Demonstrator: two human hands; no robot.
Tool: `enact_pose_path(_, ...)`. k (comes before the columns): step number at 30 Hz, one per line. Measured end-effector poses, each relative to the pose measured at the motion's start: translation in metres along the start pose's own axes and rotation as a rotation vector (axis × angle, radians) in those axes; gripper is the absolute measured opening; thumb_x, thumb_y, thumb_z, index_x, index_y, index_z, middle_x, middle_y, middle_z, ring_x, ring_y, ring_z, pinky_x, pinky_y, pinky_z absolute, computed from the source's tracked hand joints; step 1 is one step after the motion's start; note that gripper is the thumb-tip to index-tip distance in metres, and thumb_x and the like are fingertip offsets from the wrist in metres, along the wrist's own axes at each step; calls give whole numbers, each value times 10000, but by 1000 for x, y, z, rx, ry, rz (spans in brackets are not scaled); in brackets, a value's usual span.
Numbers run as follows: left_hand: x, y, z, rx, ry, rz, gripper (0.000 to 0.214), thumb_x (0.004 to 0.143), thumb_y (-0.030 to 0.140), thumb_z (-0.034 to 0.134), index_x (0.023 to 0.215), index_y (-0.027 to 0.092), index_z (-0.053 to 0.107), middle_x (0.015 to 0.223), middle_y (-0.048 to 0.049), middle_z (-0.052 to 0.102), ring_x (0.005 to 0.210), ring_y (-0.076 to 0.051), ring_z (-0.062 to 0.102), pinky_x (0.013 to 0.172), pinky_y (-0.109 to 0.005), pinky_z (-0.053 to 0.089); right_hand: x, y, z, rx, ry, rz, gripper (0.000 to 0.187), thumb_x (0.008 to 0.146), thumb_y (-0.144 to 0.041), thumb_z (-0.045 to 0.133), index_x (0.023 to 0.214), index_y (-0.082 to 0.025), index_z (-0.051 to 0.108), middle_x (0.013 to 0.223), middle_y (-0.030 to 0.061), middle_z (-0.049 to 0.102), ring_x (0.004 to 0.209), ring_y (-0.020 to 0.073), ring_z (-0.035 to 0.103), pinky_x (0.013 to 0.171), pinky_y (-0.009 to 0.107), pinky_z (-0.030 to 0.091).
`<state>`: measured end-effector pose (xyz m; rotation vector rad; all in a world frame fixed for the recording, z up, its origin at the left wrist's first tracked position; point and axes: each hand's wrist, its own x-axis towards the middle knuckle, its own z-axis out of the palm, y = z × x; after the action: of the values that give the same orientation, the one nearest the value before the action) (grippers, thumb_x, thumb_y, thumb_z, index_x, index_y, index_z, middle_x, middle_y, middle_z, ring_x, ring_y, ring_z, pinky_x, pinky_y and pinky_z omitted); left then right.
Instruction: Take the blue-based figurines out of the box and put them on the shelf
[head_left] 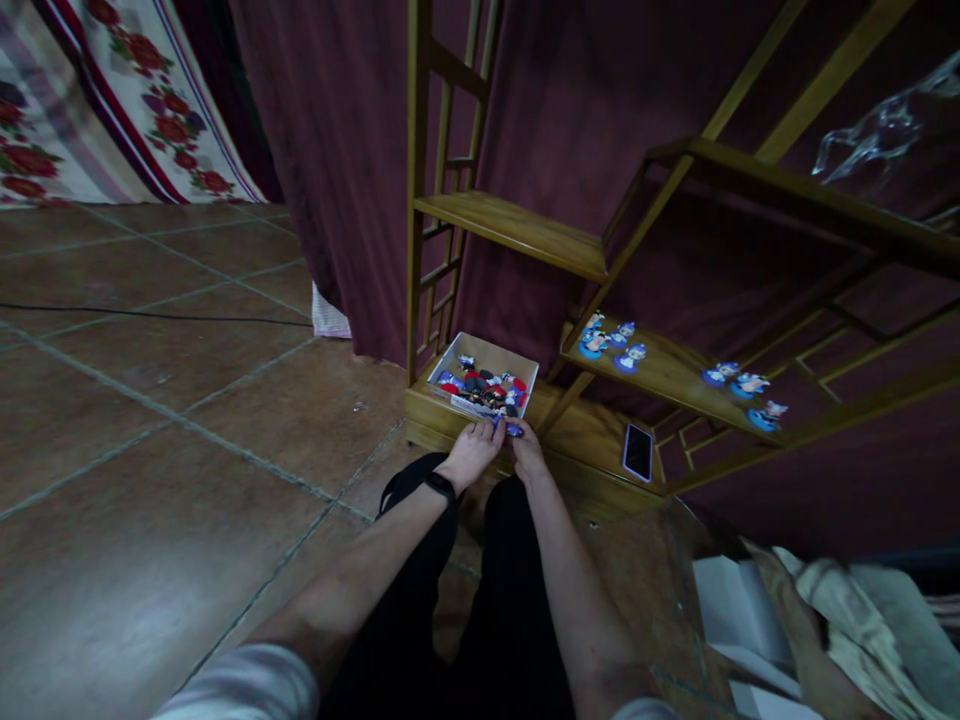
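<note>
A small blue-purple figurine (513, 430) is pinched between my two hands, just in front of an open cardboard box. My left hand (477, 448), with a black band on its wrist, closes on it from the left. My right hand (528, 452) grips its right side. The figurine's details are too small to make out. Inside the white-edged box (495, 352) lies a jumble of small red, black, white and blue figurines (484, 386). The box sits on the low base of a wooden shelf.
Several blue-and-white figurines (630, 357) stand in two groups on the shelf board (667, 382) at right. A phone (637, 452) lies on the shelf base. A clear glass ornament (870, 135) is at upper right. White boxes (739, 610) and cloth lie on the floor at lower right.
</note>
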<state>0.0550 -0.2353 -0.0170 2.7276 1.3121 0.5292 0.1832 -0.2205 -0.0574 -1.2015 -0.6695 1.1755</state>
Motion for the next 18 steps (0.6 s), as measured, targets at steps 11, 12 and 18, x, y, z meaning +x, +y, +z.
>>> enact_pose_path(11,5,-13,8,-391,52,-186,356,830,209,446,1181,190,499,1014,-116,606,945,-215,566,820,-324,408,-4,-4,4,32,-45,1,327,484,-151,659,804,-197,612,761,-24,650,705,131,569,660,243,449)
enact_pose_path(12,8,-17,11,-512,63,-241,331,814,218,479,1140,199,533,994,-98,622,926,-206,578,810,-312,420,-5,-5,5,51,-59,11,315,487,-157,668,795,-189,613,762,-18,652,709,133,575,665,248,454)
enact_pose_path(18,23,-36,31,-1301,56,-601,228,739,134,562,961,113,607,593,-4,621,505,-115,579,553,-243,481,-4,-6,8,146,-91,93,264,469,-231,744,683,-144,617,700,18,646,649,148,603,666,301,497)
